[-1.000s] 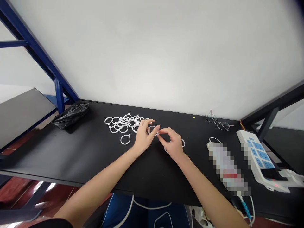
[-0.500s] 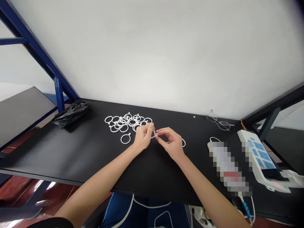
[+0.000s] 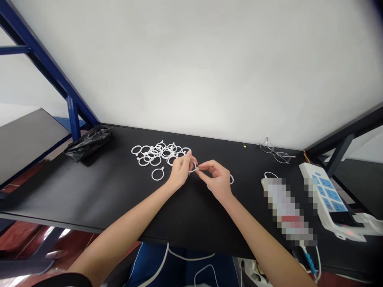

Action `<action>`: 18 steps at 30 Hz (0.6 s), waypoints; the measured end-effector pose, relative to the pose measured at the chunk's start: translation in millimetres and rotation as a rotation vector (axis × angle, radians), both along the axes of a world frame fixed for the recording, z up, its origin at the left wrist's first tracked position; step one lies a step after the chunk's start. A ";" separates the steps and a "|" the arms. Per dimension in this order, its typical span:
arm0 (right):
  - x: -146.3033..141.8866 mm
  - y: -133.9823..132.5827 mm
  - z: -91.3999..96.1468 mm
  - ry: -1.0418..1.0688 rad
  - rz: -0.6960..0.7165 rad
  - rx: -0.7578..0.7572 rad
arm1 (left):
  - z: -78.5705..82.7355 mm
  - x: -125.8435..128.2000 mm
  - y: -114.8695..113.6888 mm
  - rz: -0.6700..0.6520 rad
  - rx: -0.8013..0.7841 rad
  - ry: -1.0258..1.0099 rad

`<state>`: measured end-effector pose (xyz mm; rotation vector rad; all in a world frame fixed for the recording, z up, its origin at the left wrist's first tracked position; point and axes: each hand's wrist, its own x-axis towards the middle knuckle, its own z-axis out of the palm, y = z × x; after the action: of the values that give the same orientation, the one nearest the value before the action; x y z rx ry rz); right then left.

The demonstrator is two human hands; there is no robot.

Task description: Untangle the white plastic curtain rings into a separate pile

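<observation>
Between my two hands is a white curtain ring [image 3: 194, 164], held a little above the black table. My left hand [image 3: 180, 169] is closed on its left side, thumb on top. With thumb and forefinger, my right hand [image 3: 218, 179] pinches the small knob at the ring's right edge. Several more white rings, each with a small eyelet, lie in an overlapping pile [image 3: 155, 151] beyond my left hand. A single ring [image 3: 157, 173] lies apart, left of that hand. Another ring [image 3: 231, 179] shows partly from behind my right hand, which hides the rest.
A crumpled black plastic bag [image 3: 88, 145] lies at the table's far left. On the right are eyeglasses [image 3: 273, 152], a blurred-out phone-like object [image 3: 287, 211] with a cable, and a white power strip [image 3: 327, 195]. A white wall [image 3: 191, 71] rises behind the black table [image 3: 191, 215].
The held ring has turned slightly, so more of its loop shows between my hands. My left thumb has shifted a little. The rings on the table stay where they were.
</observation>
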<state>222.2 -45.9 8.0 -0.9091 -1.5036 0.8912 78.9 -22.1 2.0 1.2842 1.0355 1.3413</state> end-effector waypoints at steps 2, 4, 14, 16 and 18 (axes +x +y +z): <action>0.3 0.0 -0.5 0.000 -0.006 -0.030 | 0.7 0.0 0.4 -0.024 -0.045 -0.039; 0.4 -0.1 -1.1 0.008 -0.017 -0.050 | 0.5 -0.4 0.6 -0.035 -0.042 -0.030; -0.4 -3.1 0.6 -0.172 0.001 0.054 | -0.8 -3.0 0.8 0.034 -0.027 0.037; 2.0 -3.4 2.8 -0.353 0.000 0.150 | 1.7 -2.4 1.2 0.016 -0.091 -0.038; 4.2 -3.5 4.3 -0.505 0.010 0.227 | 3.8 -1.9 1.2 -0.013 -0.121 -0.084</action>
<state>226.4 -49.4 12.3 -1.0021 -1.9947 0.4982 76.9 -20.9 5.8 1.1343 1.0323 1.2919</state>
